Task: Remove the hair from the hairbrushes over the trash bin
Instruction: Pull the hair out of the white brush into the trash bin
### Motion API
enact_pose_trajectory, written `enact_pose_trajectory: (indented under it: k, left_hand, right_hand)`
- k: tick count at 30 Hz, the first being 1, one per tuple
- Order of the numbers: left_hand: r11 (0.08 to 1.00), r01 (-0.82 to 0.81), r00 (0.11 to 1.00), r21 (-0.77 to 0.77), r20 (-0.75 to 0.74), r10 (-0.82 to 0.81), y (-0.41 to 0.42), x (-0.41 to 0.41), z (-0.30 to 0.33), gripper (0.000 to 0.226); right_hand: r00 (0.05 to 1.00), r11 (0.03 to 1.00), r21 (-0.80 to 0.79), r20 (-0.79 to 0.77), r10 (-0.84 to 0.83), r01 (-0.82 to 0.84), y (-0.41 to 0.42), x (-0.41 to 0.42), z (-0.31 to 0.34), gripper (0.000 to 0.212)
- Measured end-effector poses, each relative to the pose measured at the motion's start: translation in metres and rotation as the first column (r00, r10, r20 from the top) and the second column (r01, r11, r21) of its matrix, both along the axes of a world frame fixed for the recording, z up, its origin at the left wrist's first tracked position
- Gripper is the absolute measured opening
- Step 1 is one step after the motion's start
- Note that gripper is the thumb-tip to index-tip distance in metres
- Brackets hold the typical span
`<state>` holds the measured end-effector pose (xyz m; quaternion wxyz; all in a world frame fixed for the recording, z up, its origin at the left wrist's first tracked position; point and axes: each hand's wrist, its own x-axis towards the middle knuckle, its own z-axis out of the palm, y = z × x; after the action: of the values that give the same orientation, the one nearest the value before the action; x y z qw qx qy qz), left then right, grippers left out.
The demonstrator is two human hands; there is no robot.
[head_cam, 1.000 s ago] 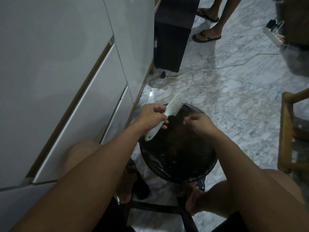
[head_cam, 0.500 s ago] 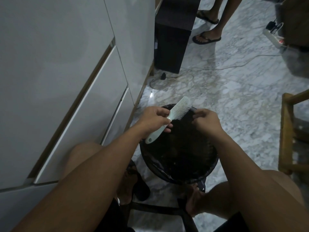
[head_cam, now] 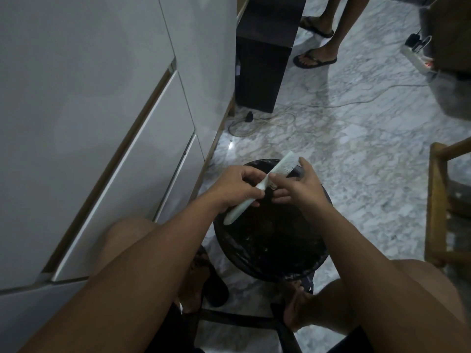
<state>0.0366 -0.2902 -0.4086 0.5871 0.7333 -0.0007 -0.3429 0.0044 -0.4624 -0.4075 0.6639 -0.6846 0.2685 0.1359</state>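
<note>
A white hairbrush (head_cam: 281,166) points up and to the right over a round trash bin (head_cam: 316,261) lined with a black bag. My left hand (head_cam: 237,187) grips the brush by its handle, whose end (head_cam: 235,215) sticks out below the fist. My right hand (head_cam: 298,184) lies against the bristle side, thumb and fingers pinched at the base of the bristles on a small dark tuft of hair (head_cam: 269,192). The bin stands on the floor between my knees.
White cabinet drawers (head_cam: 132,159) run along the left. A dark box (head_cam: 262,59) and cables lie on the marble floor behind the bin. Another person's feet in sandals (head_cam: 314,59) stand at the back. A wooden chair (head_cam: 438,200) is on the right.
My right hand has moved in from beside the brush head onto the bristles near the handle. The brush has tipped slightly and stays over the bin.
</note>
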Motion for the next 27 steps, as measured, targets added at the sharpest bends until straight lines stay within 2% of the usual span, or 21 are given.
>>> enact_pose_trajectory:
  k: [2, 6, 11, 13, 17, 21, 23, 25, 27]
  left_hand:
    - [0.999, 0.029, 0.999, 0.036, 0.031, -0.03, 0.001, 0.0, 0.001, 0.035]
    - [0.985, 0.075, 0.988, 0.153, 0.125, -0.094, 0.0, -0.004, 0.0, 0.038]
    - [0.938, 0.078, 0.937, 0.337, 0.296, -0.184, -0.001, -0.006, -0.006, 0.046]
    - [0.929, 0.072, 0.93, 0.363, 0.311, -0.194, -0.001, -0.007, -0.005, 0.045]
    - [0.925, 0.096, 0.937, 0.368, 0.281, -0.209, 0.0, -0.009, -0.003, 0.044]
    - [0.937, 0.113, 0.948, 0.331, 0.247, -0.202, 0.0, -0.011, 0.002, 0.039]
    - [0.945, 0.119, 0.956, 0.304, 0.223, -0.192, 0.0, -0.012, 0.005, 0.038]
    - [0.946, 0.136, 0.959, 0.293, 0.201, -0.2, 0.0, -0.012, 0.006, 0.039]
    - [0.947, 0.137, 0.963, 0.291, 0.186, -0.196, 0.001, -0.012, 0.006, 0.037]
  right_hand:
    - [0.998, 0.997, 0.063, -0.037, -0.043, 0.045, -0.001, 0.001, 0.004, 0.077]
    - [0.996, 0.999, 0.013, -0.075, -0.043, 0.044, 0.0, 0.001, 0.007, 0.032]
    - [0.979, 0.978, -0.085, -0.057, -0.195, 0.19, -0.006, 0.001, 0.003, 0.012]
    - [0.957, 0.948, -0.143, -0.012, -0.289, 0.285, -0.012, 0.004, -0.001, 0.003]
    - [0.927, 0.898, -0.239, 0.028, -0.373, 0.369, -0.021, 0.008, -0.015, 0.019]
    - [0.979, 0.906, -0.374, 0.118, -0.164, 0.197, -0.015, 0.005, -0.017, 0.033]
    - [0.988, 0.908, -0.395, 0.119, -0.097, 0.137, -0.012, 0.003, -0.016, 0.028]
    - [0.976, 0.861, -0.462, 0.133, -0.173, 0.215, -0.013, 0.004, -0.015, 0.019]
    - [0.948, 0.812, -0.491, 0.124, -0.292, 0.315, -0.018, 0.005, -0.016, 0.021]
